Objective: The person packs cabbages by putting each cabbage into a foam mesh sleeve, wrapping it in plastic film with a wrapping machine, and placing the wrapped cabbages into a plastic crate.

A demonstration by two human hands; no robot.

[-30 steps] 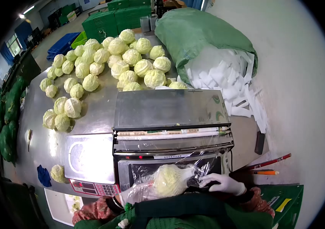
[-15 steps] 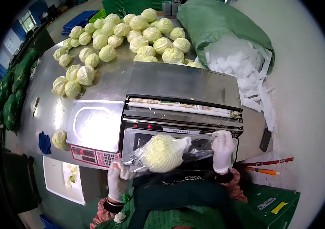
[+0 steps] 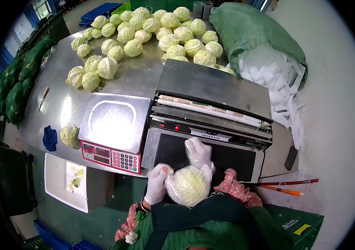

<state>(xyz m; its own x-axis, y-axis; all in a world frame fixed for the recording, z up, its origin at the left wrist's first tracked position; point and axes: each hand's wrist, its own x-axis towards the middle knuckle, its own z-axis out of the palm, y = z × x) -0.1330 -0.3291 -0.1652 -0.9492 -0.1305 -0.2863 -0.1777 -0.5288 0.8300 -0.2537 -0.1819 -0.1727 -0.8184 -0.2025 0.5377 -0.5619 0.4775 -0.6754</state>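
A pale green cabbage point(image 3: 188, 186) in a white net and clear film is held close to the apron, at the front edge of the wrapping machine point(image 3: 215, 100). My left hand point(image 3: 156, 183), in a white glove, is closed at the cabbage's left side, gripping the film. Above the cabbage's upper right, my gloved right hand point(image 3: 199, 153) is closed on gathered film. The machine's dark plate point(image 3: 231, 160) lies bare behind my hands. To the left sits a scale point(image 3: 115, 121) with a red-rimmed keypad.
Many loose cabbages point(image 3: 133, 48) cover the back of the steel table. One cabbage point(image 3: 69, 136) lies beside a blue cloth point(image 3: 50, 138). A green sack point(image 3: 256, 25) spills white netting point(image 3: 271, 75) at right. A white bin point(image 3: 67, 183) stands below the table's front edge.
The cabbage has moved down, nearer the body, and the stretched film is now drawn around it. My right hand has come inward and left. The view has shifted.
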